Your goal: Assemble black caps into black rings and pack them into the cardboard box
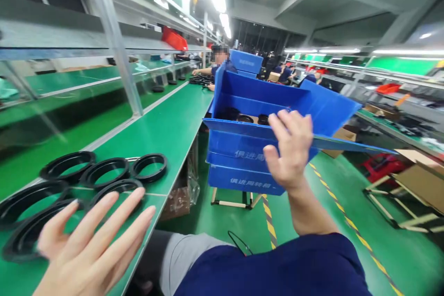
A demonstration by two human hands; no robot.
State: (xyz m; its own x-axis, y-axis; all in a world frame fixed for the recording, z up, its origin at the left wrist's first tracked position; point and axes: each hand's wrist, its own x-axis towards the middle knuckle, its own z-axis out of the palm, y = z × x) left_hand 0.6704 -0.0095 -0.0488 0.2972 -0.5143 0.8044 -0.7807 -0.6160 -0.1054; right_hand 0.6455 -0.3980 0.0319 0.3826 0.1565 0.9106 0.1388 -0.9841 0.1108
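Right hand (289, 148) pinches the front flap of an open blue corrugated-plastic box (249, 101). Left hand (92, 245) hovers with fingers spread over black plastic rings (104, 171) at the green desk's (166, 125) near edge.

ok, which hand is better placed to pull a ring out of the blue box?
Probably the right hand: it already grips the front flap of the blue box, just before the black rings inside. The left hand is open above the rings on the green bench.

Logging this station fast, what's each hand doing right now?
Left hand: open, fingers spread, holding nothing, over black rings.
Right hand: gripping the blue box flap.
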